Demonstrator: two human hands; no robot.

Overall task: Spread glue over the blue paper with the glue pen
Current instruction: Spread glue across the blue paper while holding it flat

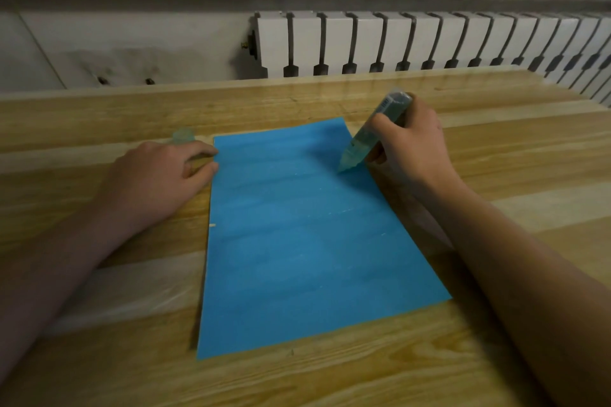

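Gripping the glue pen (373,132) round its barrel, the right hand (413,149) held the tip on the blue paper (297,241) near its 1 o'clock corner; the left hand (155,182), fingers relaxed, touched the sheet's 10 o'clock edge on the table (529,175).

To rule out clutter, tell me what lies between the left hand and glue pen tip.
Head view: only the bare rectangular blue paper sheet stretches between the left hand and the tip of the translucent greenish glue pen.
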